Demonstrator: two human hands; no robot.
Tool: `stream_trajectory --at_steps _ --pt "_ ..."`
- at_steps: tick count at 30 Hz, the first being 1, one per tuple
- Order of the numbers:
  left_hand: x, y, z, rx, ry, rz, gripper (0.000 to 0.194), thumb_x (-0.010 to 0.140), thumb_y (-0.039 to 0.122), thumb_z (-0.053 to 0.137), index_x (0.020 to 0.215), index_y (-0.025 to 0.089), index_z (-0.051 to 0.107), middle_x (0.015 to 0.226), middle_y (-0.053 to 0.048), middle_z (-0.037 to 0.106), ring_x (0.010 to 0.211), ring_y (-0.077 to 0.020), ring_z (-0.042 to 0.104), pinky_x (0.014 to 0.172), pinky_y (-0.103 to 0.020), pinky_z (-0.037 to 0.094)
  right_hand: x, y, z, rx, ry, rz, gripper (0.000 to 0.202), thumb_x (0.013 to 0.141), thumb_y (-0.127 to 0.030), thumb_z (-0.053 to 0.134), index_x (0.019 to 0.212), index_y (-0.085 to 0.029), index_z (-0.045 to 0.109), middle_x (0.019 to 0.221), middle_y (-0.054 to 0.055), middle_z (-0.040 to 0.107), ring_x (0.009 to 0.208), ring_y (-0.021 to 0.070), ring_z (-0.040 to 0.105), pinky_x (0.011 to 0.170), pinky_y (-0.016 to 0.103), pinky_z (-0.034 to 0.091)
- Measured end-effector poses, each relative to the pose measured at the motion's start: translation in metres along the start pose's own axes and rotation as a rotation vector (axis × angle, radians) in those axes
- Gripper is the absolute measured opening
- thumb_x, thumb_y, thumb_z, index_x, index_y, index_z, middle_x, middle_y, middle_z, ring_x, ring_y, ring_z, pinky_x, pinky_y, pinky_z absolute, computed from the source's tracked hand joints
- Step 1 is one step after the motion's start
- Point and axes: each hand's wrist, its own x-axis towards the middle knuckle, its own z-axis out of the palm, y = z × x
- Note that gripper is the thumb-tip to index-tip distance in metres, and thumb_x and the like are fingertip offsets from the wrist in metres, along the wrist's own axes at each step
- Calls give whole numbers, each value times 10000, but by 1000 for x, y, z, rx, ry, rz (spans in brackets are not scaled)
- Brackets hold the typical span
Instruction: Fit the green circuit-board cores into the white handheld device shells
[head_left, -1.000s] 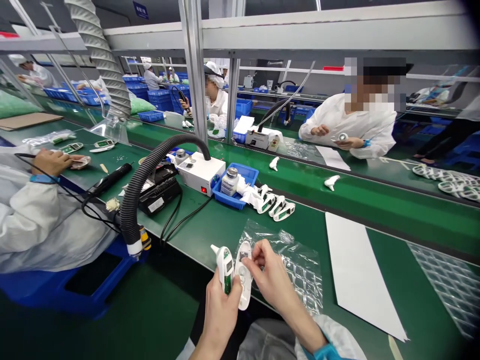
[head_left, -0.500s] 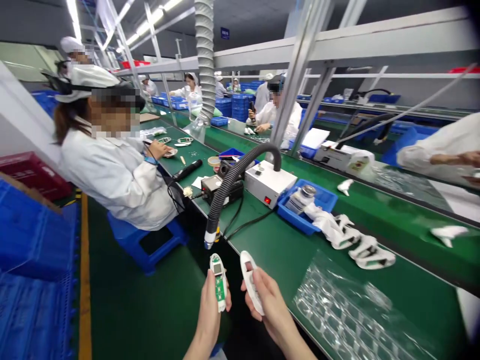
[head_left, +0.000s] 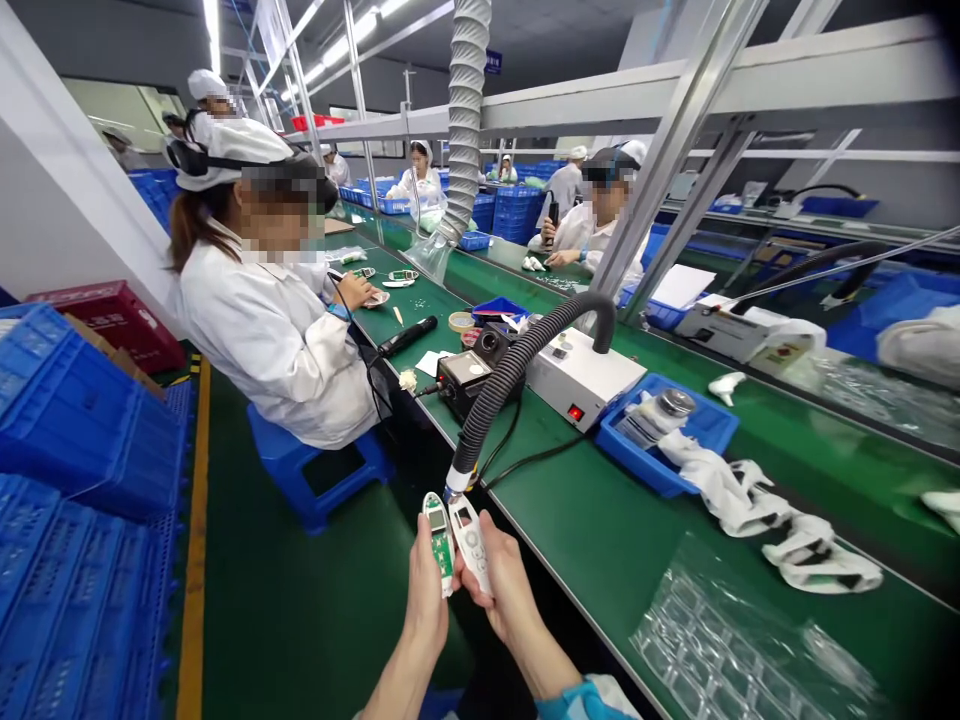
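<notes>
My left hand (head_left: 424,585) is closed round a white half-shell with a green circuit board (head_left: 441,545) and a small grey screen in it. Fingers of my right hand (head_left: 504,580) grip a white plastic cover (head_left: 470,548) with a window opening and button holes. The two parts are held upright side by side, close together, in front of the table edge. Just above them hangs the nozzle (head_left: 457,482) of a black corrugated hose (head_left: 517,365). Parts of both shells are hidden behind my fingers and thumbs.
A white box with a red switch (head_left: 585,385) feeds the hose. Right of it are a blue tray (head_left: 705,425), white cloth-like pieces (head_left: 817,555) and a clear plastic blister sheet (head_left: 720,640). A co-worker (head_left: 270,340) sits at left, near stacked blue crates (head_left: 67,400).
My right hand has moved left, bringing the cover beside the circuit-board half and turning its outer face toward me. The camera view has shifted left.
</notes>
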Motion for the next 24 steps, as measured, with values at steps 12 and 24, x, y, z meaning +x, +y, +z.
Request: stream_trajectory --at_steps 12,24 --pt "-6 15 -18 32 73 73 492 828 626 479 795 155 619 478 49 468 409 -81 416 372 -170 288 -4 7 25 15 -62 23 602 670 -665 663 874 -101 613 435 9 589 267 70 423 241 130 157" --pt "11 3 9 81 -79 -8 505 764 653 549 692 156 597 472 38 499 346 -68 393 315 -163 254 -66 -13 -44 132 -22 19 644 713 -692 632 817 -57 669 487 32 590 346 87 483 283 162 331"
